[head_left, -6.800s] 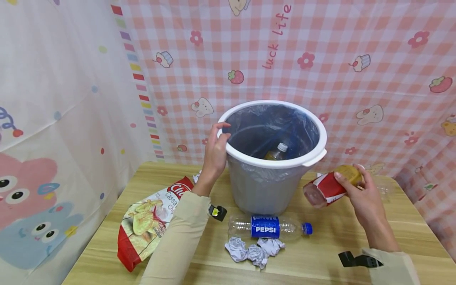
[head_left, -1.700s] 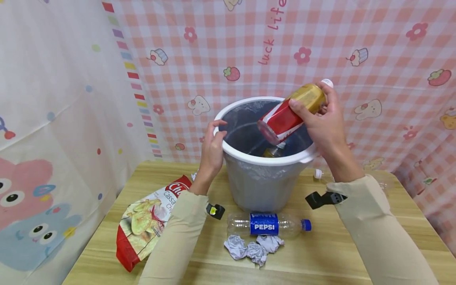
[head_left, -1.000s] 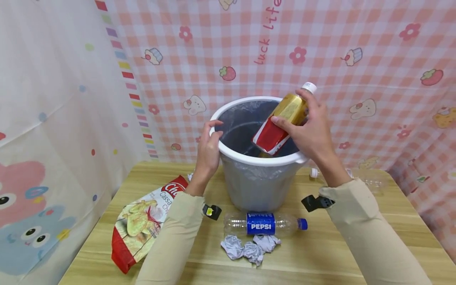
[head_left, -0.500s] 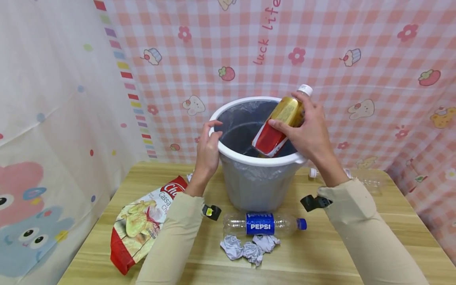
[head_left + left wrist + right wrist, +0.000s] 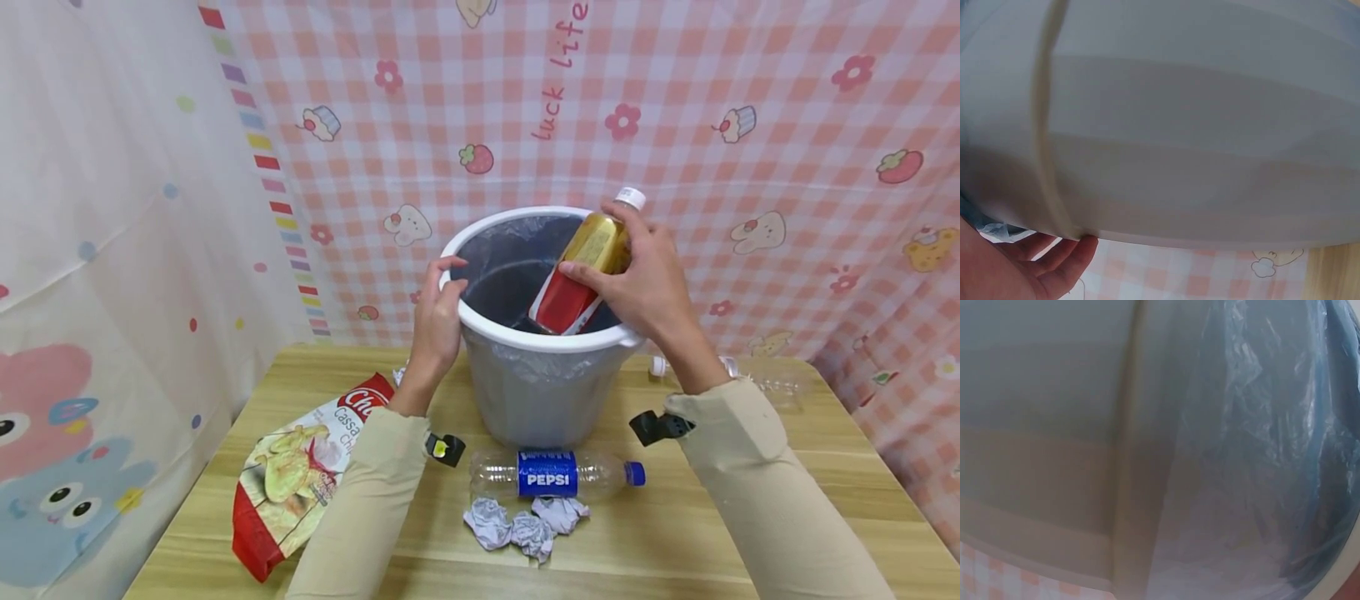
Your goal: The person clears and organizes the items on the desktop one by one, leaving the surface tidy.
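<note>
A grey bin [image 5: 536, 404] with a white rim and a clear plastic liner stands on the table. My left hand [image 5: 438, 325] grips the rim's left side, fingers over the edge; in the left wrist view those fingers [image 5: 1063, 265] curl at the bin's edge. My right hand [image 5: 651, 283] holds a red-and-gold labelled bottle [image 5: 577, 287] with a white cap, its thumb across the label. The bottle tilts, base down, inside the bin's mouth. The right wrist view is filled by the bin wall and liner [image 5: 1254, 425].
In front of the bin lie a Pepsi bottle [image 5: 547, 475] and several crumpled paper balls [image 5: 532, 533]. A chip bag [image 5: 307, 467] lies at the left, partly under my left sleeve. Behind my right wrist is a clear bottle [image 5: 772, 379]. A checked curtain [image 5: 525, 100] hangs behind.
My right hand has carried the red-and-gold bottle from the table's right side up over the rim, then lowered it into the bin's mouth. My left hand has stayed on the rim.
</note>
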{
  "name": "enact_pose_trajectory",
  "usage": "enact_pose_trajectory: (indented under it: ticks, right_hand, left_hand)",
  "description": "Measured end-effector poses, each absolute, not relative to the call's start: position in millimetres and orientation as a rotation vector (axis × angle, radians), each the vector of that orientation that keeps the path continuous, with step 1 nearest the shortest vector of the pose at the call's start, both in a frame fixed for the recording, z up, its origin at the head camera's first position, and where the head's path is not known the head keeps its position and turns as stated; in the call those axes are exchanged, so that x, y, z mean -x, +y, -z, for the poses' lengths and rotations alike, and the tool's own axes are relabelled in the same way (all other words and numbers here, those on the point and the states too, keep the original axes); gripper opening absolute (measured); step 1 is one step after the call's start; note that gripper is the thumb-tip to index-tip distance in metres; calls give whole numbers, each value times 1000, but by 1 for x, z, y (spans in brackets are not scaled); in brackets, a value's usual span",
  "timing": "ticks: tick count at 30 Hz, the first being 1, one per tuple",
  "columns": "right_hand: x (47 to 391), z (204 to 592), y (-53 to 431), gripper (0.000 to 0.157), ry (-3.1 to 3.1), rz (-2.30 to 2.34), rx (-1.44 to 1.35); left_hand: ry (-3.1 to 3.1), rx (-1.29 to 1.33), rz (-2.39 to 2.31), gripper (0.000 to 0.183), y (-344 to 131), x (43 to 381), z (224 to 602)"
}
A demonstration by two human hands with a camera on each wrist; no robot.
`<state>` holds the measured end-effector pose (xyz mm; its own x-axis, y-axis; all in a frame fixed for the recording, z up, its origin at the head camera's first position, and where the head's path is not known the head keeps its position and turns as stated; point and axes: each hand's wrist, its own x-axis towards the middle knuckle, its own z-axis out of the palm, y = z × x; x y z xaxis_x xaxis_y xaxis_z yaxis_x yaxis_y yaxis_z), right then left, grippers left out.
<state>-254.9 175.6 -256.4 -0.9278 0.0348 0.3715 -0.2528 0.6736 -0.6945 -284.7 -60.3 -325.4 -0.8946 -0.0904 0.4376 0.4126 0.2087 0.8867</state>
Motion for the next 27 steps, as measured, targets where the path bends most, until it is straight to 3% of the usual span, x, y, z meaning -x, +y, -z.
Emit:
enact_pose_trajectory:
  ticks: [27]
  right_hand:
    - [255, 255, 176, 88, -2645, -1009, -172]
  left_hand:
    - [-2068, 323, 1767, 34, -59, 287, 327]
